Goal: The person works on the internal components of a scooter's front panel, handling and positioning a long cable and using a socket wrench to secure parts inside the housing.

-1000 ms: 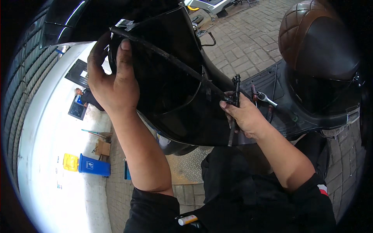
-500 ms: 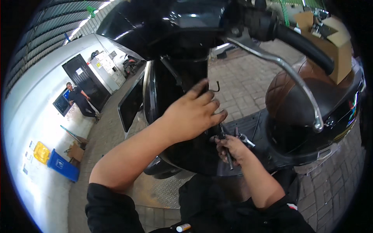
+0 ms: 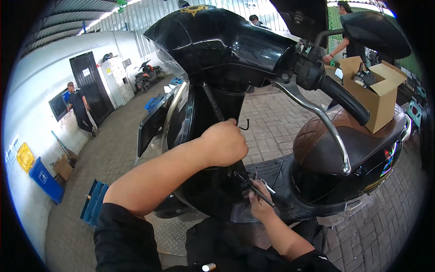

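Note:
A black scooter (image 3: 226, 41) with a brown quilted seat (image 3: 335, 140) stands right in front of me. My left hand (image 3: 224, 143) is closed into a fist on the black inner leg panel (image 3: 226, 104) below the handlebar, beside a small bag hook (image 3: 246, 124). Lower down, my right hand (image 3: 258, 201) grips a thin dark tool (image 3: 256, 190) against the panel near the footboard (image 3: 272, 170). What the left fist holds is hidden by its fingers.
The handlebar grip and silver brake lever (image 3: 317, 113) jut out at the right. An open cardboard box (image 3: 376, 90) rests on the seat. A blue tray (image 3: 93, 201) lies on the brick floor at left. A person (image 3: 79, 109) stands by a dark door; another person's arm (image 3: 337, 47) is behind the scooter.
My view has tilted up, showing the whole front of the scooter. My left hand has gone from spread on the panel to a closed fist; my right hand stays low with the tool.

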`<state>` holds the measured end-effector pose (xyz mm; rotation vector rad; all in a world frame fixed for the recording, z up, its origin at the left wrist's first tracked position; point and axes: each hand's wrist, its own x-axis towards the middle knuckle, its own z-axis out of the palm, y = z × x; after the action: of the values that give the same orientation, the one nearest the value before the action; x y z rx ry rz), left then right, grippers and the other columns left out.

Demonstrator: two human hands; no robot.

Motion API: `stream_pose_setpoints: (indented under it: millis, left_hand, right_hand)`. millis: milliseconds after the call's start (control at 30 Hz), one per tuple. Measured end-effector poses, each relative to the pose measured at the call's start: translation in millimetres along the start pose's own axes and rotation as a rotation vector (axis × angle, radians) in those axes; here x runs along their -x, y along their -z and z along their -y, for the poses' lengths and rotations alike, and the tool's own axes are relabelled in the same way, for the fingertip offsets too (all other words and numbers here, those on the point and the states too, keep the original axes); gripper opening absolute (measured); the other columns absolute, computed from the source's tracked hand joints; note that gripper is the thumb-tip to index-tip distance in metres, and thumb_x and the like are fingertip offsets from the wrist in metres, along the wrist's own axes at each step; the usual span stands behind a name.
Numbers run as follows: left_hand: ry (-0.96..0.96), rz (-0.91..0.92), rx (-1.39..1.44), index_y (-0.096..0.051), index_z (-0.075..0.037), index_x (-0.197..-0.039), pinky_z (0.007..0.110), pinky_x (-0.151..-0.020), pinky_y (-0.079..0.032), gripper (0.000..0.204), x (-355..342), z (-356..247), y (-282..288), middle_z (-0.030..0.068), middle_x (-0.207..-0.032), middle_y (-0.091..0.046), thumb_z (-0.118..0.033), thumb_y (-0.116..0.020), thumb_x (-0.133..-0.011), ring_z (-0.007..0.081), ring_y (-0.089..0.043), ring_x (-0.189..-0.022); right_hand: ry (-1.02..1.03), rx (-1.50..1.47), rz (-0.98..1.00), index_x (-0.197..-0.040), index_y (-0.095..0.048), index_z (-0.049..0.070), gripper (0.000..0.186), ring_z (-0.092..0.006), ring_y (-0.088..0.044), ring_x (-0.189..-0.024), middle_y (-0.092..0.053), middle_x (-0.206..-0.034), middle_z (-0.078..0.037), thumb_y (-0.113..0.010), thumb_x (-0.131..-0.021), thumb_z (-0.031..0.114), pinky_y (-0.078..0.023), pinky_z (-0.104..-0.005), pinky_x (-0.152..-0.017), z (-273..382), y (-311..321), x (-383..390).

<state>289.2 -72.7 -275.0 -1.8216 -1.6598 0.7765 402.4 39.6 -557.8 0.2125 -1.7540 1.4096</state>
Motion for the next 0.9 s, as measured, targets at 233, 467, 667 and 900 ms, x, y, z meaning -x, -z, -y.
stream_pose_setpoints:
  millis: [233, 467, 667, 900]
  left_hand:
    - [-0.078, -0.125, 0.005, -0.072, -0.015, -0.069, 0.039, -0.083, -0.047, 0.015, 2.9, 3.2, 2.8, 0.0042, -0.070, -0.072, -0.024, -0.064, -0.078, 0.0237, -0.070, -0.072]
    - [-0.044, -0.078, -0.004, -0.070, -0.015, -0.071, 0.041, -0.091, -0.048, 0.015, -0.8, 5.5, 4.6, 0.0057, -0.070, -0.070, -0.027, -0.065, -0.077, 0.0251, -0.070, -0.076]
    - [-0.037, -0.049, 0.011, -0.075, -0.015, -0.068, 0.039, -0.089, -0.047, 0.012, -1.3, 5.0, 7.6, 0.0053, -0.071, -0.073, -0.022, -0.068, -0.075, 0.0230, -0.071, -0.071]
    - [-0.038, -0.098, 0.000, -0.073, -0.016, -0.066, 0.037, -0.088, -0.045, 0.013, 1.8, 6.9, 10.6, 0.0038, -0.069, -0.072, -0.027, -0.071, -0.073, 0.0219, -0.070, -0.070]
  right_hand:
    - [-0.738, -0.887, 0.114, -0.103, -0.066, 0.002, 0.042, -0.0210, -0.064, -0.064, -0.069, -0.084, -0.011, -0.053, -0.105, 0.042, -0.049, -0.0299, -0.061, 14.3, 8.6, -7.8]
    - [-0.651, -0.488, -0.085, -0.123, -0.058, 0.004, 0.041, -0.0194, -0.065, -0.084, -0.064, -0.103, -0.014, -0.064, -0.099, 0.037, -0.053, -0.0311, -0.070, 11.7, 10.3, -9.2]
    - [0.043, 0.384, -0.250, -0.137, -0.053, -0.002, 0.057, -0.0304, -0.066, -0.099, -0.064, -0.109, -0.018, -0.074, -0.085, 0.006, -0.054, -0.0399, -0.087, 29.9, -4.1, 4.7]
    - [-0.486, -0.060, 0.023, -0.106, -0.067, 0.000, 0.039, -0.0329, -0.067, -0.070, -0.065, -0.078, -0.019, -0.058, -0.102, 0.038, -0.053, -0.0439, -0.072, 16.8, -0.5, -4.2]
